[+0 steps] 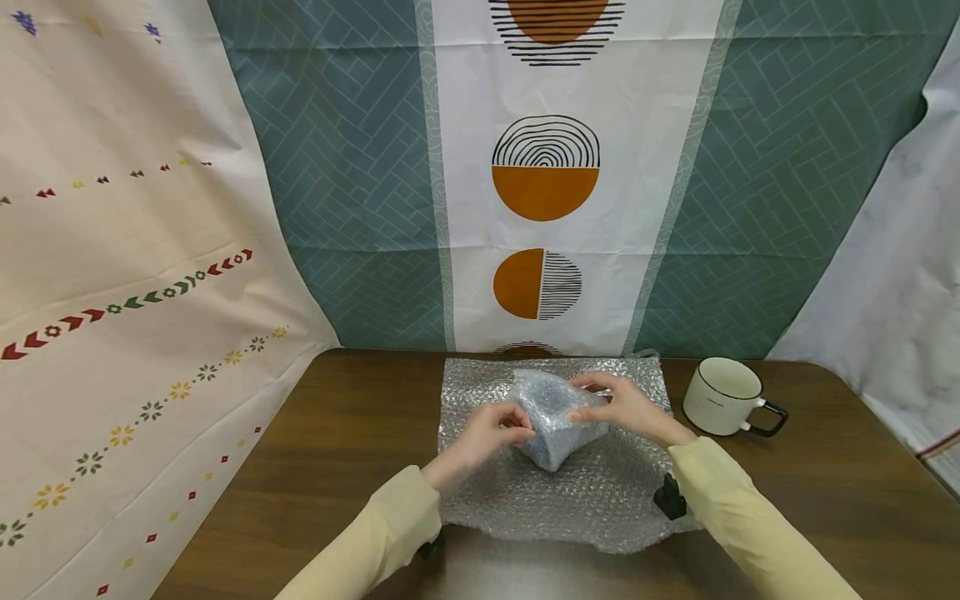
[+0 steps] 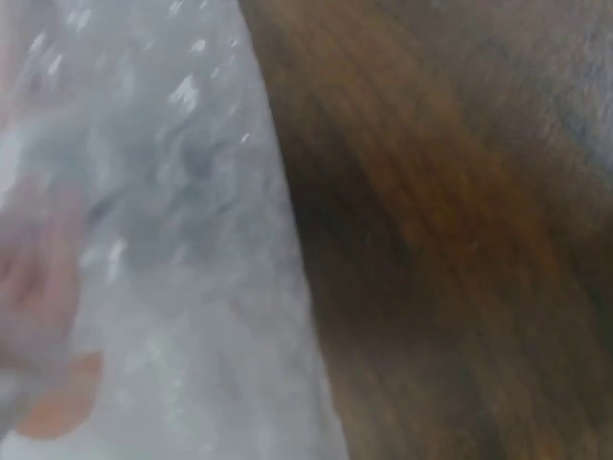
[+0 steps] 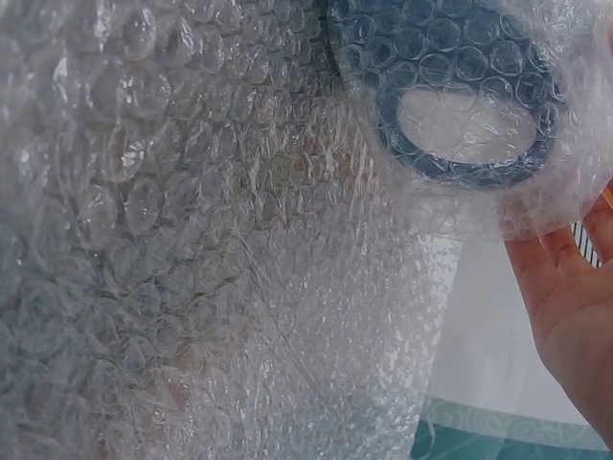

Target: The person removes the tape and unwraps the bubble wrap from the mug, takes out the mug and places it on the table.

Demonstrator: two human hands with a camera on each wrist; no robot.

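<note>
Bubble-wrapped bundle (image 1: 553, 421) is between your two hands, over the bubble-wrap sheet (image 1: 555, 508); whether its underside touches the sheet, I cannot tell. Inside it, your right wrist view shows a blue item (image 3: 441, 43) with a rounded loop like a handle, seen through clear round bubbles. Your right hand (image 1: 621, 406) grips the bundle's right side, thumb in front and fingers beyond; your left hand (image 1: 489, 431) has curled fingers and thumb drawn together, pinching the film at its left, though your left wrist view is blurred. The bundle is lumpy and glossy, narrowing to a blunt corner towards you. Beneath it, the sheet spreads wide, crinkled and silvery, on the brown wood-grain table (image 1: 322, 467). To its right stands a white mug (image 1: 722, 398), upright and rounded, with a dark rim, black handle and pale inner wall.
</note>
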